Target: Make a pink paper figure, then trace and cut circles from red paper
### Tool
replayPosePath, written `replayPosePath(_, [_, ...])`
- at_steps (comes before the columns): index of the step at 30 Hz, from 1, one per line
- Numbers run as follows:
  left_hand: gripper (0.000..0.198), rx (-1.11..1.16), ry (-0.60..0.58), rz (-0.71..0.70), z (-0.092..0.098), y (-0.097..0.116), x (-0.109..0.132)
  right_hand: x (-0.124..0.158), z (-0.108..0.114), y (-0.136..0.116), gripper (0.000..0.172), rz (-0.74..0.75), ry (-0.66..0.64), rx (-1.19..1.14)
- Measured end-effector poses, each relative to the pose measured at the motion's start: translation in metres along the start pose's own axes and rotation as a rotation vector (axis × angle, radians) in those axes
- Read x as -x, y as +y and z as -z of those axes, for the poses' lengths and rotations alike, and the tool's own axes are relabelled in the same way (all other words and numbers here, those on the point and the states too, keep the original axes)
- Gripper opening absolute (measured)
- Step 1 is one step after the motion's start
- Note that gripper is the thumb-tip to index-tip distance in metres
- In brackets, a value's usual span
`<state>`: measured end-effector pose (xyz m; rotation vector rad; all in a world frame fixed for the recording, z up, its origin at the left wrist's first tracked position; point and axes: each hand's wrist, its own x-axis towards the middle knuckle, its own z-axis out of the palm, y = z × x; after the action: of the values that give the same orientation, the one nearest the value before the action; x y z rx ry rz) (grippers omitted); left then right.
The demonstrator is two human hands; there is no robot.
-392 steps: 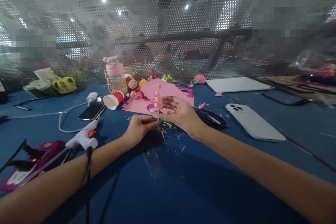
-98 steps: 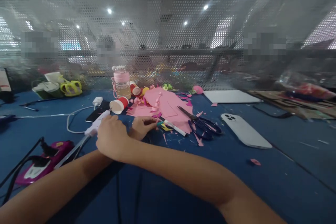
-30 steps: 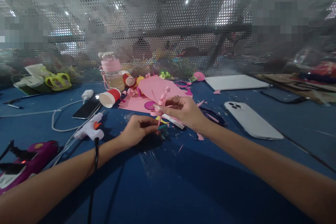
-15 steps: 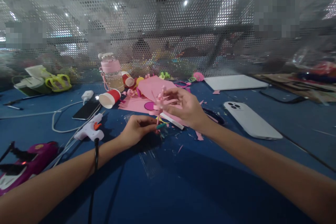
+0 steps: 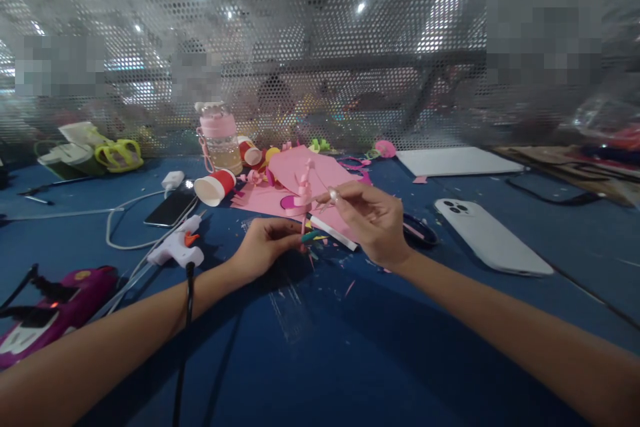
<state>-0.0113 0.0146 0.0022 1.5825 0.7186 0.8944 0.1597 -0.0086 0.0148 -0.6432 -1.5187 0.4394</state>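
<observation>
My left hand (image 5: 267,247) is closed, pinching the lower stem of a pink paper flower (image 5: 303,193) that stands upright with curled strips on it. A teal sliver (image 5: 311,237) shows at its fingertips; I cannot tell whether it is a leaf or a nail. Just right of the flower, my right hand (image 5: 373,220) has thumb and forefinger pinched together, apart from it. Thin pale strands show near those fingertips, and what they hold, if anything, is too small to make out. Behind the flower lie pink paper sheets (image 5: 320,170). A white strip (image 5: 334,232) lies between the hands.
On the left are a glue gun (image 5: 176,245), a black phone (image 5: 170,208), a purple device (image 5: 75,300) and white cables. Red paper cups (image 5: 216,187) and a pink-lidded bottle (image 5: 220,140) stand behind. A white phone (image 5: 490,237) lies right. Black cable crosses my left wrist.
My right hand has drawn back from the flower's top, moving right and slightly down, with its fingertips now pinched. The left hand keeps its hold on the stem. The view has shifted slightly.
</observation>
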Motion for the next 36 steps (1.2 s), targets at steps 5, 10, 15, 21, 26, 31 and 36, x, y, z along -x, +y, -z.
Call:
replayPosePath(5, [0.012, -0.01, 0.001, -0.008, -0.0007, 0.001, -0.0001, -0.0007, 0.0009, 0.0005, 0.009, 0.001, -0.014, 0.024])
replayPosePath(10, [0.01, -0.005, -0.004, -0.013, -0.0009, 0.0008, -0.0005, -0.001, 0.0025, -0.0002, 0.009, 0.013, -0.028, 0.072])
replayPosePath(15, [0.01, 0.01, -0.005, -0.016, -0.0007, 0.0003, -0.0002, -0.0009, 0.0059, 0.0018, 0.008, 0.061, -0.069, 0.139])
replayPosePath(21, [0.01, -0.017, -0.002, -0.013, -0.0009, 0.0009, 0.0004, -0.0012, 0.0075, 0.0048, 0.008, 0.056, -0.078, 0.157])
replayPosePath(26, [0.01, -0.034, 0.006, -0.023, -0.0009, 0.0011, 0.0006, -0.0018, 0.0075, 0.0014, 0.008, 0.067, -0.094, 0.166])
replayPosePath(31, [0.011, 0.006, 0.01, -0.022, -0.0012, 0.0011, 0.0005, -0.0017, 0.0065, -0.0042, 0.01, 0.13, -0.098, 0.157])
replayPosePath(36, [0.013, -0.01, 0.011, -0.032, -0.0006, 0.0004, 0.0015, -0.0015, 0.0055, -0.0041, 0.011, 0.114, -0.099, 0.185])
